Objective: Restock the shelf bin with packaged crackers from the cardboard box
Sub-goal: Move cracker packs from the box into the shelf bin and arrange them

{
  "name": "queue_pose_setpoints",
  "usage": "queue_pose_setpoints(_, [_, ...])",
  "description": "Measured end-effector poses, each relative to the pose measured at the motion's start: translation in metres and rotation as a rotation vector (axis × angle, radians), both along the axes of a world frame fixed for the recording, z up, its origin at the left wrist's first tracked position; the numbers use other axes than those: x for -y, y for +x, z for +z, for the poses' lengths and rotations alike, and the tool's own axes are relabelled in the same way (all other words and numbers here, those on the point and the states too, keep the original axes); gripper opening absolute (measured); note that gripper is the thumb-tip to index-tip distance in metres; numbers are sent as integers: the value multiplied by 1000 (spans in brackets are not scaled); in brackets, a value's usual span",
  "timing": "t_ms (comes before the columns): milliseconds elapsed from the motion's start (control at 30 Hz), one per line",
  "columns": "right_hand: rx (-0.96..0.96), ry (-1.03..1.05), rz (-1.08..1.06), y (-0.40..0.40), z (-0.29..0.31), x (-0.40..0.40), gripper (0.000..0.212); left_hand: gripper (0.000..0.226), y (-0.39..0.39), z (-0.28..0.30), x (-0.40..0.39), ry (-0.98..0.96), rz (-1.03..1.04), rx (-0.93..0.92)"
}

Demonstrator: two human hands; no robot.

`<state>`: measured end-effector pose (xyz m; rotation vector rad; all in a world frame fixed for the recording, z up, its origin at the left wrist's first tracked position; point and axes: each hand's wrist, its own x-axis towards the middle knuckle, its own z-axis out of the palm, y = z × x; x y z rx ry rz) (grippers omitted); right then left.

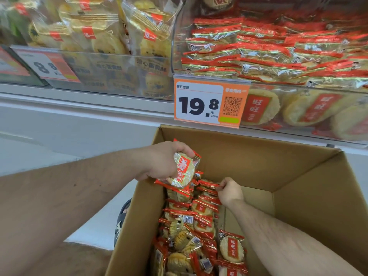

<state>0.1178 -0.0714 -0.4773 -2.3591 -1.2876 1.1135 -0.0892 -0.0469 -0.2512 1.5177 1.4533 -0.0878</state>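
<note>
My left hand [159, 160] grasps some red-and-clear cracker packets [184, 170] at centre frame; my right hand [230, 191] pinches another packet [208, 184] inside the brown cardboard box [258, 156]. I should lift both gently to the clear shelf bin [199, 62], upper right.

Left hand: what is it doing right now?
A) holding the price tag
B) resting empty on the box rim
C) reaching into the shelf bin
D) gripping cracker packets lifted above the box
D: the left hand is curled round cracker packets held over the near left corner of the cardboard box, while the right hand pinches a packet down inside it.
</note>
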Motion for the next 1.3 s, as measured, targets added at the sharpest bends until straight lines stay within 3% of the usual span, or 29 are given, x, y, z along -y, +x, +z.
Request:
queue_pose_setpoints(267, [-43,57,-128,-2,-9,-6,19,64,2,-8,0,-39,-30,-1])
queue_pose_setpoints(567, [-103,-68,-9,0,-7,-7,11,67,4,-12,1,-53,-32,-13])
queue_pose_setpoints(767, [-170,-25,-144,0,-13,-8,15,68,5,-13,0,-56,-47,-16])
queue_pose_setpoints(933, [-71,-24,-78,1,-10,-11,6,66,1,-14,0,-53,-47,-16])
queue_pose_setpoints(1067, [20,44,65,8,23,-2,20,62,-1,-6,-1,8,-51,-27])
queue_pose_setpoints(1200, [24,220,314,21,95,42,25,48,-1,5,1,62,-89,-19])
queue_pose_setpoints(1300, [-20,378,377,33,155,82,25,35,-2,14,5,91,-124,3])
